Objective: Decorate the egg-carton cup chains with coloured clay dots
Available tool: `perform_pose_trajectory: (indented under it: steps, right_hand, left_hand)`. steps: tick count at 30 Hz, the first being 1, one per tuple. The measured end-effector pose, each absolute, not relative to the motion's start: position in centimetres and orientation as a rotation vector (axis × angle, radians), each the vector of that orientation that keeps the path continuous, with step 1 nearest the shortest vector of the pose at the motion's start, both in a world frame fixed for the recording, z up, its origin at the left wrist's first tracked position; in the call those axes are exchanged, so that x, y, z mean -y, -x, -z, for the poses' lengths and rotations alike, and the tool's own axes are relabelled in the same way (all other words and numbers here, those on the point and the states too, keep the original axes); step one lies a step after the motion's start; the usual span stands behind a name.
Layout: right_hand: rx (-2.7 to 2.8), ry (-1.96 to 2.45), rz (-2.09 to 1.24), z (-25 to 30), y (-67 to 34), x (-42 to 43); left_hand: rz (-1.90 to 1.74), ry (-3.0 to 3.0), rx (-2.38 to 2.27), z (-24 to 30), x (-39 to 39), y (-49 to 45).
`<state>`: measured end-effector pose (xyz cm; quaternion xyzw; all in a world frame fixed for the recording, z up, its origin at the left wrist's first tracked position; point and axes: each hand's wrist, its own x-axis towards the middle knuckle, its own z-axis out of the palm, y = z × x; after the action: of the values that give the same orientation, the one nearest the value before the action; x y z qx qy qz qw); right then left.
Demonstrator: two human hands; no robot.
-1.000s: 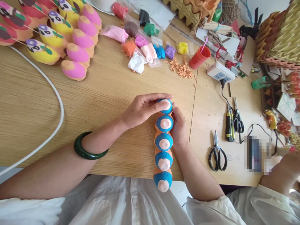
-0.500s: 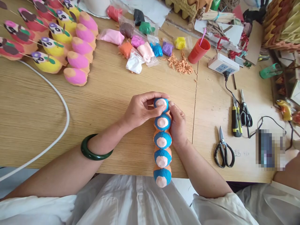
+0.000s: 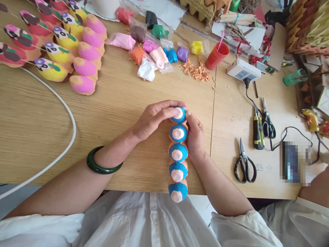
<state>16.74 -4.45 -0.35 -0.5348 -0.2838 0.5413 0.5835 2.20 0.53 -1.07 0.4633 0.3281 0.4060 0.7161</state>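
Note:
A strip of egg-carton cups (image 3: 178, 152) points away from me, its near end overhanging the table's front edge. Blue clay covers each orange cup, and a flat pale pink clay disc sits on every one. My left hand (image 3: 151, 118) grips the far cup from the left, its thumb on that cup's pale disc and its fingers round the far side. From the right, my right hand (image 3: 195, 135) holds the strip by its edge near the two farthest cups, thumb at the top; its other fingertips are partly hidden.
Pink cup strips (image 3: 82, 84) and yellow and red painted ones stand at the left. Bags of coloured clay (image 3: 146, 71), orange shreds (image 3: 197, 70) and a red cup (image 3: 217, 55) lie farther back. Scissors (image 3: 244, 164), a cutter (image 3: 258, 132) and a power strip (image 3: 243, 70) are right. Another person's arm shows far right.
My left thumb has shifted up and left on the far cup's pale disc, uncovering more of the blue below. The right hand keeps its hold.

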Motion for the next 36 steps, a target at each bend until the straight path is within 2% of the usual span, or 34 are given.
perform_pose_trajectory:
  steps: [17, 26, 36]
  right_hand:
    - [0.917, 1.172, -1.172, 1.4, -17.5, 4.8]
    - [1.032, 1.163, -1.098, 0.9, -17.8, 5.1]
    - [1.044, 1.205, -1.078, 0.9, -17.8, 5.0]
  left_hand:
    - [-1.078, -1.319, -0.769, -0.2, 1.3, -2.9]
    - [-0.928, -0.779, -0.696, -0.5, 0.5, -3.0]
    - [-0.898, -0.784, -0.615, 0.1, 0.3, -2.9]
